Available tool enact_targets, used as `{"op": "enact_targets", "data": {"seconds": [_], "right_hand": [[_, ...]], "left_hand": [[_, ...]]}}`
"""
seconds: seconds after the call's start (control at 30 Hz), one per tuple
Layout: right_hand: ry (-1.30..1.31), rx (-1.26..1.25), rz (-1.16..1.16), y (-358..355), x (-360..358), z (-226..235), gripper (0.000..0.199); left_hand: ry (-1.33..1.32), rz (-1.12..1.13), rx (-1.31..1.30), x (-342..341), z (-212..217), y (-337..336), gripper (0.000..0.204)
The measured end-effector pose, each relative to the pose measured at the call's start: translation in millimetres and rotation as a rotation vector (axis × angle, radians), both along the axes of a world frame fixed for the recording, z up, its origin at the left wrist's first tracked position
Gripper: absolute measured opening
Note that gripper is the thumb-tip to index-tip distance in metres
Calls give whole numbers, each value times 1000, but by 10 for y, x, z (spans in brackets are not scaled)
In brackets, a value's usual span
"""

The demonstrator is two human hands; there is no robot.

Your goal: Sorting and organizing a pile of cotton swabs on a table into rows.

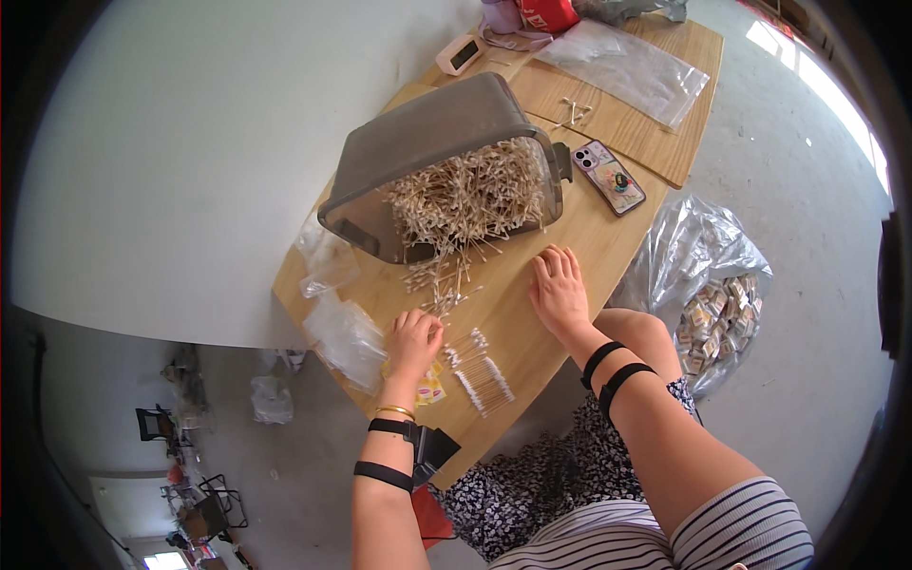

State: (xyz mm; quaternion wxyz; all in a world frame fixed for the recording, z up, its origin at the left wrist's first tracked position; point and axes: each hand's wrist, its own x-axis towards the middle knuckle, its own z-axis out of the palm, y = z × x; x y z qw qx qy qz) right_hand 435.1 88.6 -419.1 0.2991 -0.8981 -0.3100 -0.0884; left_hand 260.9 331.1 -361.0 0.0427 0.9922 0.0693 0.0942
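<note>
My left hand (415, 344) is low over the wooden table, its fingers curled down beside loose cotton swabs (445, 296). Whatever lies under those fingertips, if anything, is hidden. Just right of it, a row of cotton swabs (485, 380) lies side by side, with a few more at its upper end. Yellow-and-white printed cards (430, 388) show partly beneath my left wrist. My right hand (559, 290) rests on the table with fingers extended and nothing visible in it. Ahead of both hands, a grey translucent bin (432, 119) lies tipped on its side, swabs (475, 190) spilling from its mouth.
Clear plastic bags (342, 332) lie left of my left hand. A phone (609, 178) sits right of the bin; a pink clock (460, 55) stands behind it. Beyond is a flat plastic sheet (627, 71). Right of the table, a large clear bag (708, 247) holds many small packs.
</note>
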Motion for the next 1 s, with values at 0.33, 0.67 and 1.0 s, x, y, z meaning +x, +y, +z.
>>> {"op": "enact_targets", "data": {"seconds": [0.33, 0.67, 1.0], "right_hand": [[-7, 16, -2, 33, -5, 3, 37], [23, -7, 1, 11, -17, 25, 38], [9, 0, 5, 13, -2, 2, 38]], "left_hand": [[-95, 441, -217, 562, -338, 174, 20], [-3, 504, -395, 610, -568, 640, 17], [-156, 380, -482, 500, -315, 298, 11]]}}
